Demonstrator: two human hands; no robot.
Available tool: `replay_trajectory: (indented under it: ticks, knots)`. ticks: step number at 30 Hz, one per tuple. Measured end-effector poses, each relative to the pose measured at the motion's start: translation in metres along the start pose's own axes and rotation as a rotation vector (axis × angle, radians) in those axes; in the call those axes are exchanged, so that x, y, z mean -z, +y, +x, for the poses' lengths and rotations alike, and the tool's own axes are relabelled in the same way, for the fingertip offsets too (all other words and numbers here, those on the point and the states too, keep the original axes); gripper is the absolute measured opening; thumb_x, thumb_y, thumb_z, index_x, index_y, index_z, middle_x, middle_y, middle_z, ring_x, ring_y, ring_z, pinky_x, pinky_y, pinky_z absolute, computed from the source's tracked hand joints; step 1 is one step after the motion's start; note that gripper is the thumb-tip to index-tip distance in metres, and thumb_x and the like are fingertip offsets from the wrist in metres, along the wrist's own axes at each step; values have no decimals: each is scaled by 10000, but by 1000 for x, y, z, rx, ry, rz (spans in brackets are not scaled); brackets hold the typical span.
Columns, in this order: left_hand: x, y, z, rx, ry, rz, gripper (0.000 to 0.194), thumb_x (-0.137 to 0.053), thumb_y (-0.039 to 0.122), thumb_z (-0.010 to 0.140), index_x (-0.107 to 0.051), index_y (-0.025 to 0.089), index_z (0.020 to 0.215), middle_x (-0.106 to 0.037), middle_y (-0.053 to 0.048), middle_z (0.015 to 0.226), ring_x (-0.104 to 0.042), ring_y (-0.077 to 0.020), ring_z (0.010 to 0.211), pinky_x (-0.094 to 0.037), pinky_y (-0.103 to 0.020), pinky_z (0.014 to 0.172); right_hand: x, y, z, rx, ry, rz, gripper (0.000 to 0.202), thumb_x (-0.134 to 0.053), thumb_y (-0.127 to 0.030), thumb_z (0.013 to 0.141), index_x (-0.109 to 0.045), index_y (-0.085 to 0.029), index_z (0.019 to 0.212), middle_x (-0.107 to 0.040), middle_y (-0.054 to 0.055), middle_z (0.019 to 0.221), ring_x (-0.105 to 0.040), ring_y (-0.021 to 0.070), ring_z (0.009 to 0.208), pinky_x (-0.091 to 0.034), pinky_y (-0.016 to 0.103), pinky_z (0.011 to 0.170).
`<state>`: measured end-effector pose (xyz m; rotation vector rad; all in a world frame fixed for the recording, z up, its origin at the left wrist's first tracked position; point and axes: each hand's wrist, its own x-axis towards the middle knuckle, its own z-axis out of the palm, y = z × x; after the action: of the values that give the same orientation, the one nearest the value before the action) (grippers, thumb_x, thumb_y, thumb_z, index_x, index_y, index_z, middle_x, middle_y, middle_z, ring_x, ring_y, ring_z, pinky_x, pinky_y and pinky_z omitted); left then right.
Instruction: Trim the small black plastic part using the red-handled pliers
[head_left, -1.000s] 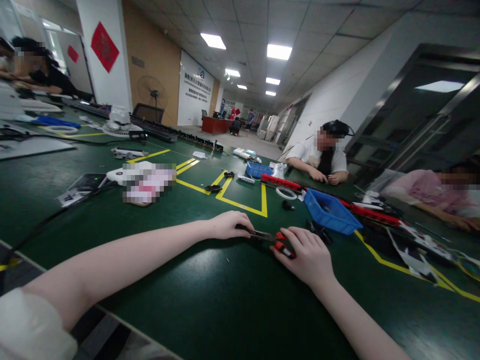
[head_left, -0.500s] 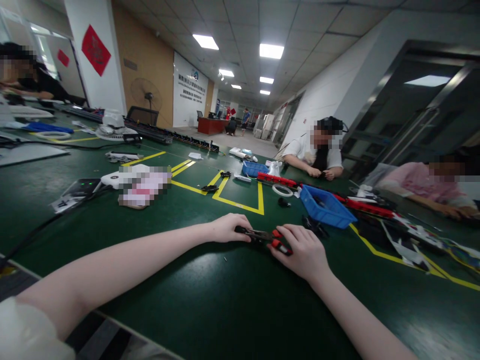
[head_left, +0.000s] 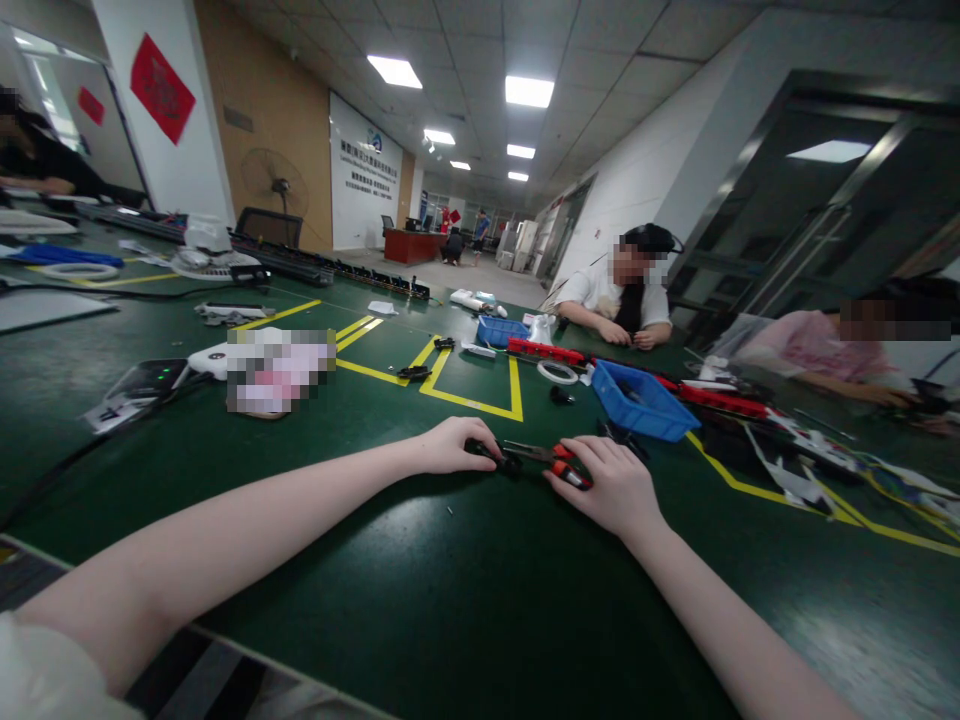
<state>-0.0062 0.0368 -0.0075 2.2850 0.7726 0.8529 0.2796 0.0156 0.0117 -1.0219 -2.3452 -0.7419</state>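
My left hand (head_left: 459, 446) is closed on a small black part (head_left: 508, 462), whose exact kind I cannot make out. In my right hand (head_left: 611, 485) is a pair of pliers (head_left: 564, 466) with red and black handles. The narrow metal jaws point left and lie close by the black part; whether they touch it I cannot tell. Both hands are just above the green table (head_left: 420, 610). Beyond my right hand, more black parts (head_left: 621, 438) lie beside a blue bin.
The blue bin (head_left: 641, 402) stands right of centre, with a smaller blue bin (head_left: 501, 330) farther back. A red strip (head_left: 547, 351) runs behind them. A phone (head_left: 274, 378) lies at left near a black cable (head_left: 82, 450). Two people (head_left: 619, 290) sit across on the right.
The pliers' jaws have drawn back to the right, away from my left hand, so the black part shows more. The whole view has shifted slightly.
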Motion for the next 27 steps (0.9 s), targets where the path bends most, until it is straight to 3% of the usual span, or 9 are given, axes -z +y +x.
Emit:
replay_trajectory:
  ticks: [7,11,16,27]
  knots:
    - [-1,-1,0,-28,-4,58,188,-711,174,800,-743,170,986,-669,-69,1054,-632,-186,990,-469,-297,918,3,-3,1,80,107,36,390,-650,-441,815,-650,-141,1066,-696,119,995,-636,244,903,-481,361,775]
    - [-1,-2,1,-64,-19,119,181,-703,228,831,-742,181,1001,-676,-68,1045,-626,-190,999,-456,-300,920,4,-4,1,146,128,46,362,-663,-406,804,-649,-151,1061,-703,110,977,-642,237,894,-484,358,780]
    - [-1,-2,1,-80,-22,147,171,-720,265,825,-747,180,970,-677,-67,1018,-619,-192,978,-447,-294,892,3,-4,2,180,116,22,365,-651,-399,813,-651,-141,1071,-704,116,982,-643,241,903,-476,359,783]
    - [-1,4,0,-28,-27,153,190,-727,289,816,-728,164,958,-653,-62,989,-617,-196,945,-448,-299,881,1,-5,2,93,-19,47,349,-625,-434,823,-668,-157,1032,-695,116,971,-632,245,883,-458,359,754]
